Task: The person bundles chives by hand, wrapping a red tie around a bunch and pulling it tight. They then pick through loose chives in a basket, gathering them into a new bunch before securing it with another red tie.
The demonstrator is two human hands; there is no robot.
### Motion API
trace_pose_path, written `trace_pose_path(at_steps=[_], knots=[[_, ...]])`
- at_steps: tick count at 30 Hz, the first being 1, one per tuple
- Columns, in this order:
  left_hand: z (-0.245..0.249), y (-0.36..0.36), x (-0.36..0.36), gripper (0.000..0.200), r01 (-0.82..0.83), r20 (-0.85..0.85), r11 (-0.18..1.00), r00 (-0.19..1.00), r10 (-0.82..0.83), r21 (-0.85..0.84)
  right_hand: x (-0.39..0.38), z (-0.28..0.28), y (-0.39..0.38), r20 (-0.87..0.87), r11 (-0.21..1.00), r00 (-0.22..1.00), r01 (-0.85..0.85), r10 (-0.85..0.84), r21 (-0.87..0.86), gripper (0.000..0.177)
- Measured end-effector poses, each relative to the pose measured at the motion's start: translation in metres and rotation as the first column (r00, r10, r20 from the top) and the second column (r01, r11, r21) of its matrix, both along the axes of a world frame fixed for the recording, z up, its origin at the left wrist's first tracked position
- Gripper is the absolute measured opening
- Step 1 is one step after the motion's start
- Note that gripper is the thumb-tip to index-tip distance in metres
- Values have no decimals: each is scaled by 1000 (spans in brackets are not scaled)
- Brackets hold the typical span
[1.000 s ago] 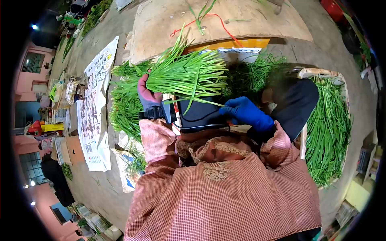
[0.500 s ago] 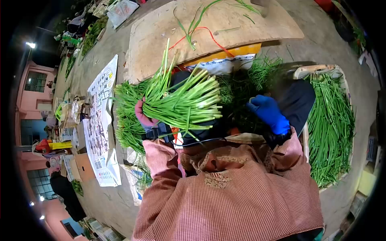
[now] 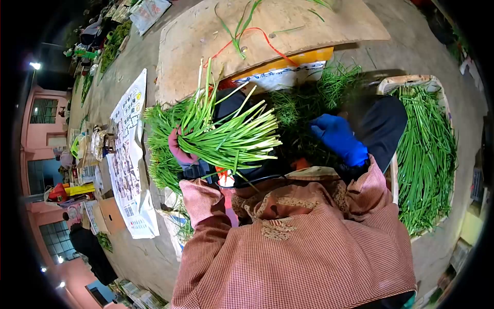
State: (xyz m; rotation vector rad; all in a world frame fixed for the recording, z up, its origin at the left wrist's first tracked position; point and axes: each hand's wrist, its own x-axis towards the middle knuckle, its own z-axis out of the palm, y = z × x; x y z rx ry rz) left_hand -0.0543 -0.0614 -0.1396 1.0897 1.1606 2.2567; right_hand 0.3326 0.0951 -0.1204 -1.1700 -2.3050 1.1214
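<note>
My left hand (image 3: 181, 148), in a pinkish covering, is wrapped round a thick bunch of garlic chives (image 3: 239, 135). Their pale cut ends fan out to the right, and a few stalks stick up apart from the rest. My right hand (image 3: 337, 135), in a blue glove, is closed in front of my dark-clothed knee. Whatever its fingers may hold is hidden. Below and beyond it lies a heap of loose green trimmings (image 3: 334, 85). More chives (image 3: 163, 141) lie to the left, behind my left hand.
A long crate (image 3: 436, 81) full of chives stands at my right. Ahead lies a wooden board (image 3: 206, 36) with a red tie (image 3: 267, 38) and stray leaves (image 3: 239, 36). A printed sheet (image 3: 126, 165) covers the floor at left. A person in dark clothes (image 3: 92, 252) is farther left.
The chive bunch has tipped slightly, and its cut ends look more spread. My right hand has shifted a little to the left and up. The view has moved slightly.
</note>
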Motion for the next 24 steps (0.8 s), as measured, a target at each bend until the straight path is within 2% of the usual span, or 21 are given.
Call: trace_pose_path(at_steps=[1,2,3,4,6,7,8,9,10,11,13,14,15,16,17,18,19,20,22,23,24], knots=[[3,0,2,32,-10,-72,1000,997,10,-7,-2,-4,0,0,1000,1000,5,-5,-4,19],[7,0,3,33,-19,-143,1000,990,17,-12,-6,-8,0,-63,997,998,10,-5,78,22],[8,0,4,28,-17,-70,1000,997,16,-11,-11,-8,0,-124,987,992,21,-1,160,24],[10,-4,6,26,-36,71,999,997,39,-36,-17,-8,0,-124,987,992,32,-13,156,24],[2,-7,-8,28,52,50,999,997,-52,-11,-33,-7,-1,-307,1000,951,-26,24,-1,29],[11,-7,-3,29,69,69,997,995,-66,-45,-41,-6,-1,-307,1000,952,-20,16,-10,29],[11,-7,1,28,-15,-18,996,1000,14,-86,-48,-6,-1,-384,969,923,-68,-30,-238,30],[10,-7,3,27,-21,-53,997,998,17,-69,-55,-5,-1,-447,885,890,-133,-92,-446,32],[11,-6,4,27,-28,-89,998,996,23,-51,-64,-6,-4,-446,884,890,-131,-94,-449,32],[11,-5,5,27,-28,-88,998,996,23,-54,-75,-11,-7,-506,939,861,-131,-51,-318,29],[14,-4,8,26,-16,42,995,999,20,-103,-92,-18,-12,-568,989,819,-137,84,-51,19],[13,-3,8,26,-49,15,992,999,51,-113,-97,-29,-12,-643,959,760,-241,92,-148,15],[7,-3,3,27,-79,47,989,995,86,-125,-95,-15,-12,-609,848,787,-251,-102,-467,12],[9,-3,2,27,-110,77,984,990,122,-139,-93,4,-13,-509,635,817,-245,-272,-733,10],[10,-6,4,28,-89,45,986,994,96,-141,-90,9,-11,-509,630,819,-251,-267,-735,10],[25,2,22,23,-165,76,979,982,175,-119,-83,11,-7,-489,685,824,-179,-288,-706,11],[25,1,16,21,-48,127,996,990,57,-78,-77,12,-1,-472,738,826,-106,-307,-666,14],[26,-2,11,20,69,173,997,983,-62,-34,-70,13,3,-471,739,829,-109,-302,-665,14],[31,2,20,19,-54,77,997,995,59,-59,-58,12,7,-563,752,719,-84,-409,-654,22],[34,5,22,19,-27,98,999,995,30,-27,-63,4,2,-692,887,663,-90,-286,-452,27],[38,6,27,19,-22,100,999,995,25,-28,-66,7,-5,-690,888,664,-84,-289,-453,27]])
